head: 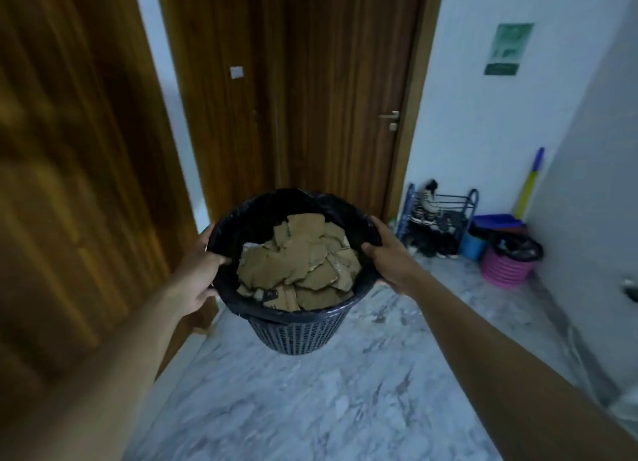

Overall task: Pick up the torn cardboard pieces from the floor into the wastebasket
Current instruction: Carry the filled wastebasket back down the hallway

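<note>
Wastebasket [299, 333] held up off the marble floor [310, 398], dark slatted plastic, lined with a black bag [262, 215]. Left hand [196, 274] clamps the left rim, thumb over the bag edge. Right hand [388, 253] clamps the right rim the same way, fingers wrapped round the outside. Torn cardboard pieces [297, 264] piled inside, brown, filling most of the opening. Closed wooden door [310, 98] straight ahead. Shoe rack [436, 215] by the right wall, pink basket [505, 270] and a blue dustpan [497, 224] just beside it.
</note>
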